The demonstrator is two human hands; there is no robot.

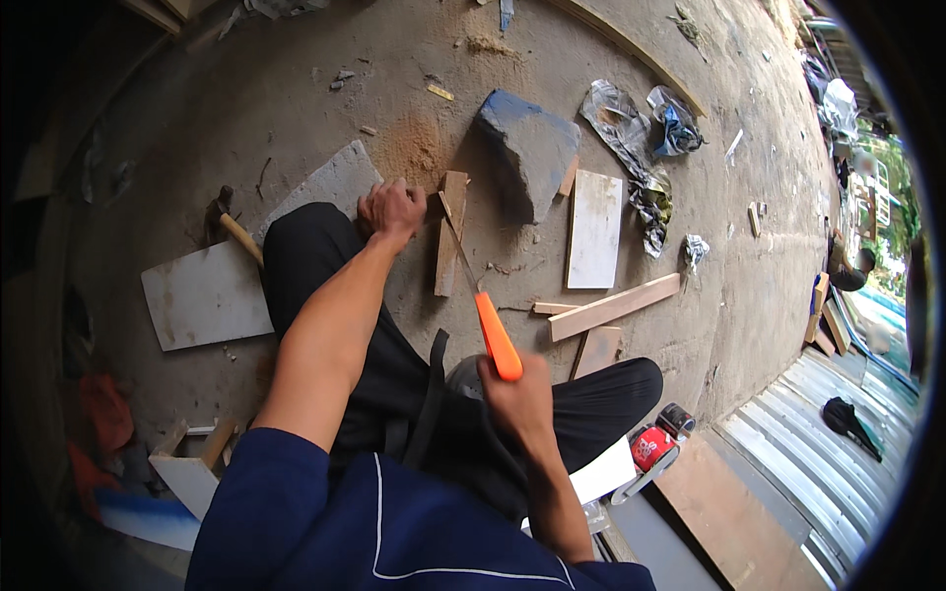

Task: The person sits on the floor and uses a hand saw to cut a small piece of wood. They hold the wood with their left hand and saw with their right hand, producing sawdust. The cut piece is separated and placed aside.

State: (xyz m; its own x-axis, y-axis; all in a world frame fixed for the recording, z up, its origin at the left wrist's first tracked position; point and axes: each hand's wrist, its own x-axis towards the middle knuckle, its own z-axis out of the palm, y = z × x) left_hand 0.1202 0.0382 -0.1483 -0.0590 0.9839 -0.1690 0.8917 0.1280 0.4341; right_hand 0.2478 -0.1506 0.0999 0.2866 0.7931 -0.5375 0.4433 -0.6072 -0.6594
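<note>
From my remote seat I see the left arm [333, 345] reaching well forward, left hand [392, 211] loosely curled; the right arm [558, 488] sits nearer the torso [443, 532], right hand [520, 391] clenched, slightly blurred.

There is one stone block [532, 148]. On its near side is one orange-handled saw [499, 340]; well to its left, one hammer [239, 234]. Pale boards near it number three: one white board [594, 231] just right of the block, plus one grey slab [330, 182] and one stained panel [207, 295] to its left. Five wood pieces lie around it: one stick [450, 261] at its near left, one offcut [569, 177] at its right edge, and one strip [621, 305], one lath [554, 308] and one brown piece [596, 350] at its near right.
</note>
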